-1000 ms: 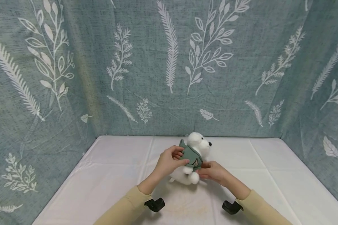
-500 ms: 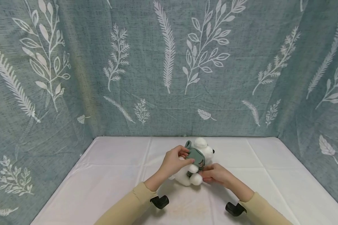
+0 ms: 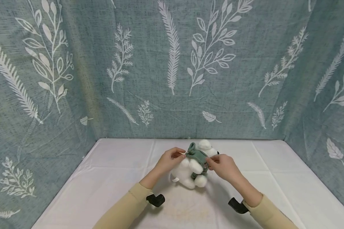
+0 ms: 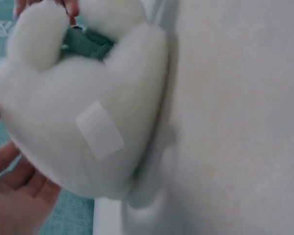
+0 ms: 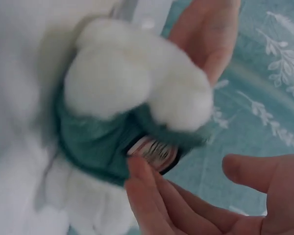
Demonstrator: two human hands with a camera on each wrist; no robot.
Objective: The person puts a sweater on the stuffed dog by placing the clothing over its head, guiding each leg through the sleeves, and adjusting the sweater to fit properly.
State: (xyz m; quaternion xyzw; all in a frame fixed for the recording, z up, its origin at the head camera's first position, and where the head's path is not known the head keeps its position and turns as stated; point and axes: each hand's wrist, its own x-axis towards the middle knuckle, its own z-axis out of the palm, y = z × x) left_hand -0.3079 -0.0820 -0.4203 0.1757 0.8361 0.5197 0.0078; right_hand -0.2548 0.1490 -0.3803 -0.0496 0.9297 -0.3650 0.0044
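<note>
A white plush toy (image 3: 183, 175) in a green garment (image 3: 196, 156) leans on the table, its head pointing away to the right. My left hand (image 3: 169, 160) is at its back, fingers loosely bent and thumb apart, the fingertips beside the garment's raised edge. In the left wrist view, those fingers (image 4: 5, 159) lie along the toy's side, and a white label (image 4: 99, 129) shows on its rear. My right hand (image 3: 225, 167) reaches the garment's front. Seen from the right wrist, its fingertips (image 5: 139, 169) touch the garment by an oval patch (image 5: 154, 154), with the thumb held apart.
A white cloth covers the table (image 3: 117, 178). Blue-green curtains (image 3: 149, 63) with white leaf prints stand along the back and both sides. Black camera mounts (image 3: 155, 200) sit at both wrists below the beige sleeves (image 3: 129, 203).
My left hand has let go of the green garment and drawn slightly left. The right hand has risen from the toy's lower leg to the garment's front. The toy has turned a little.
</note>
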